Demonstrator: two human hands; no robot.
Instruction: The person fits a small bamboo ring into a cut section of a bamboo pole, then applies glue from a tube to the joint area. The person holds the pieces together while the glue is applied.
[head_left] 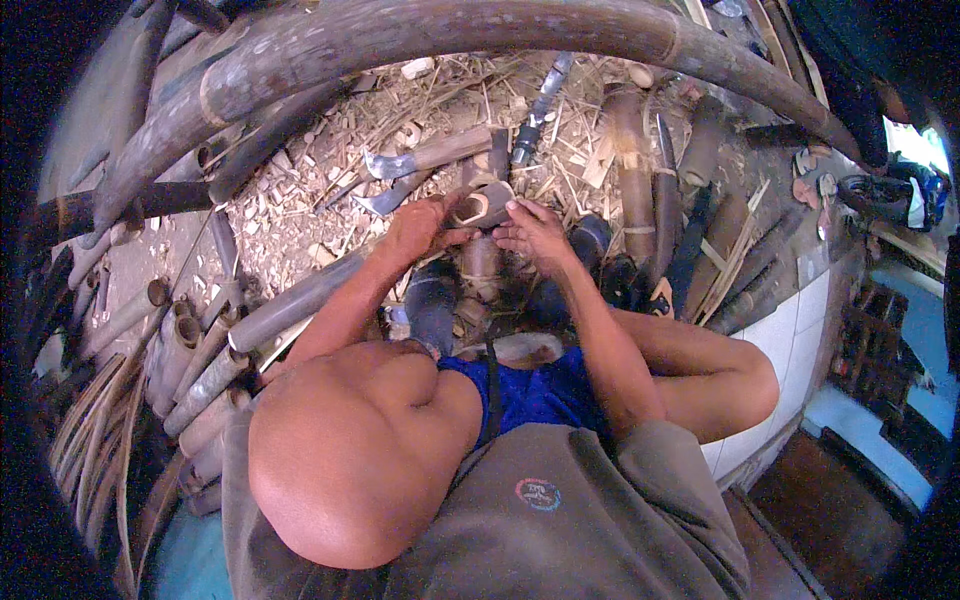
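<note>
Both hands hold a short, hollow piece of bamboo (492,207) in front of my knees, its open end showing a pale rim. My left hand (424,228) grips it from the left, fingers curled at the open end. My right hand (533,233) closes on its right side, thumb on top. Directly below them lies a thicker bamboo length (481,264). Just beyond my left hand, a hatchet-like tool with a wooden handle (452,150) rests on the shavings, near a second metal blade (378,204). A dark, rod-shaped tool (526,140) lies farther ahead.
A long, thick bamboo pole (440,38) spans the far side. Pale shavings (300,190) cover the ground. Cut bamboo tubes (180,335) and split strips (90,440) crowd the left. More bamboo poles (632,180) lie to the right, beside white tiles (775,345).
</note>
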